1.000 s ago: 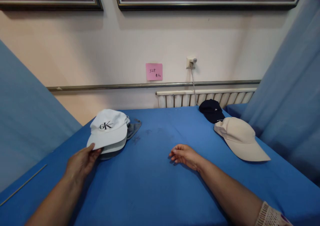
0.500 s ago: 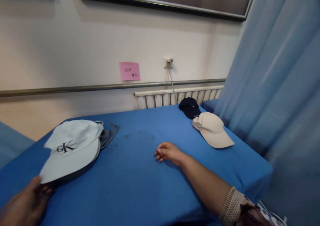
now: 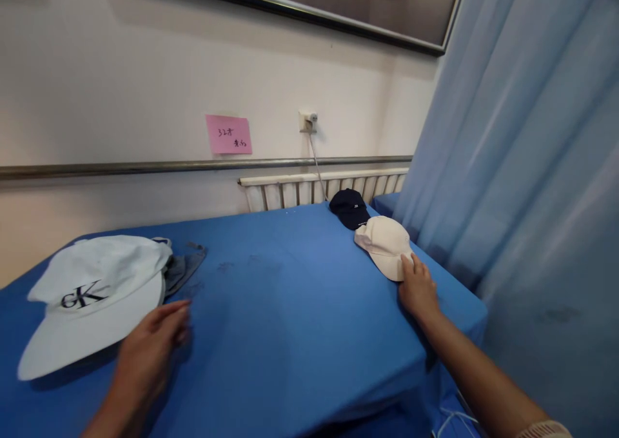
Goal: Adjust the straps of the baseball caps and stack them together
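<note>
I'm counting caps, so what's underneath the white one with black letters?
Grey fabric with a strap-like end pokes out from under the white cap at its back. The rest is covered, so I can't tell how many caps, if any, lie beneath.

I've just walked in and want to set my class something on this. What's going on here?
A person is handling baseball caps on a blue-covered table. The right hand is at the brim of the beige cap, with a navy cap just behind. The left hand is beside the white cap with black lettering, holding nothing visible; whether it touches that cap is unclear. Something dark grey pokes out beside the white cap.
</note>
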{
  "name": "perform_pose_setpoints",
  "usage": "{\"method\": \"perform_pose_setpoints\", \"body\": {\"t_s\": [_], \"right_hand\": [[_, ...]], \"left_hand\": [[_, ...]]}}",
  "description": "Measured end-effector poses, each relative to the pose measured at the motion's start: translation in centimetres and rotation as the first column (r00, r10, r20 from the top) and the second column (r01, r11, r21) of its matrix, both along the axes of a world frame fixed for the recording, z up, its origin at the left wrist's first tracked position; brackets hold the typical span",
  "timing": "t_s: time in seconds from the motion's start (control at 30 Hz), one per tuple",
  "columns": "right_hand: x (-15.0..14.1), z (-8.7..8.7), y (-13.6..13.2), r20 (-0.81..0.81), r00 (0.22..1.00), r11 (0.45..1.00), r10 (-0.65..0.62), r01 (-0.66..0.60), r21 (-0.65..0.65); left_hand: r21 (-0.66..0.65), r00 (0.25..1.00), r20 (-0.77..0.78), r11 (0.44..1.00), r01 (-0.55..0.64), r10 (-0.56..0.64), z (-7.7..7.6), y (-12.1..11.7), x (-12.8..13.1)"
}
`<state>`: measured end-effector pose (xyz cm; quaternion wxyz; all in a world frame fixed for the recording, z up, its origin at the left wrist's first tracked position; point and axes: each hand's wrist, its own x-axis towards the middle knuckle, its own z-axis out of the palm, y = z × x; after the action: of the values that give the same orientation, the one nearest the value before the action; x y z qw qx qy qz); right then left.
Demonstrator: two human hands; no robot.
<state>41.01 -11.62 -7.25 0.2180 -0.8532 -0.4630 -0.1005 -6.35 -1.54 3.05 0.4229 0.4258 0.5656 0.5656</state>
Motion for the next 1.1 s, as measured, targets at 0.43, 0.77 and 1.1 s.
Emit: {"method": "perform_pose_setpoints", "body": {"t_s": [0.43,0.77,1.1], "right_hand": [[-0.4,0.0,0.4,-0.254,0.831,0.827,0.495,-0.362,0.43],[-11.4,2.8,9.9,-0.118,0.423,0.433,0.899,-0.814,0.387],[-14.4,4.4,14.2,-0.152,0.875,0.801,0.46,-0.335,0.495]], "left_hand": [[-0.166,0.81,-0.039,0.803,0.572,-0.585,-6.8,2.0,9.4],[0.344,0.931,-0.356,0.915,0.21,-0.079,-5.9,4.5,4.4],[0.053,0.663,-0.717,0.931,0.361,-0.216,-6.9,5.3,3.4]]}}
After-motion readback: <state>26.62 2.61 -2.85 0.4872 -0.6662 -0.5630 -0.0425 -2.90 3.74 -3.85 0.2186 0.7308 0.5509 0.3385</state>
